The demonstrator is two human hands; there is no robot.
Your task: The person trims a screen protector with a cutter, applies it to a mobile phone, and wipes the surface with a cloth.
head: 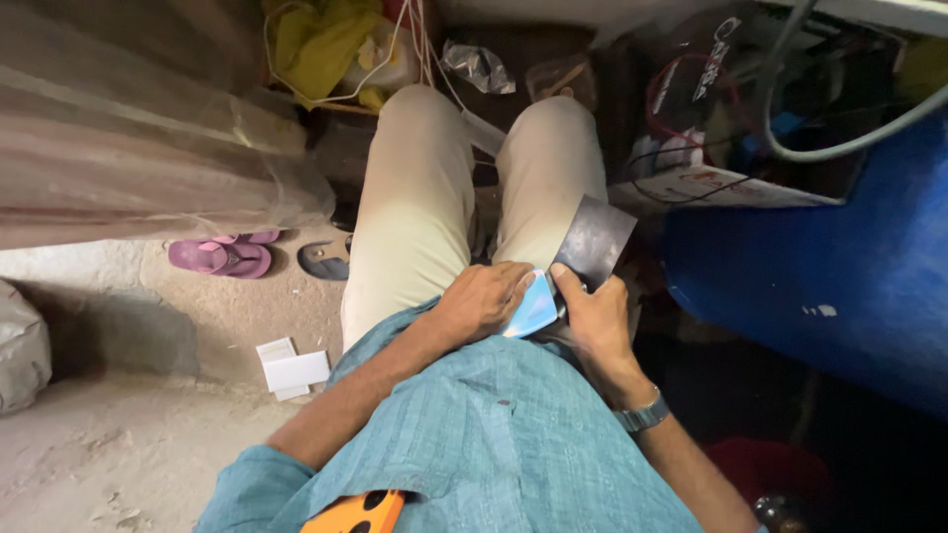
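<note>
In my lap: I see both hands meeting over the right thigh, seated, camera looking straight down
Step in hand: I judge this a wiping or rubbing stage; a light blue pad (534, 308) is pressed against the near edge of a dark metal sheet (592, 242)
Where the sheet is: resting on the right knee, tilted up and away from me, its lower corner caught by the right hand
Left hand (481, 301): palm down, fingers curled together over the blue pad, closed on it; wrist bent inward, forearm crossing the teal shirt (494, 424)
Right hand (595, 314): thumb up along the sheet's lower edge, fingers wrapped beneath and clamped on the sheet; wristwatch (644, 415) showing at the wrist
Next move, as I judge it: a steady hold by the right hand while the left draws the pad along the surface; the sheet's edges look thin, so fingertips want keeping off them
Around me: purple sandals (222, 255) on the floor to the left; a white box (288, 370) near my hip; a blue drum (820, 286) close on the right; tangled cables (691, 128) beyond the knees
</note>
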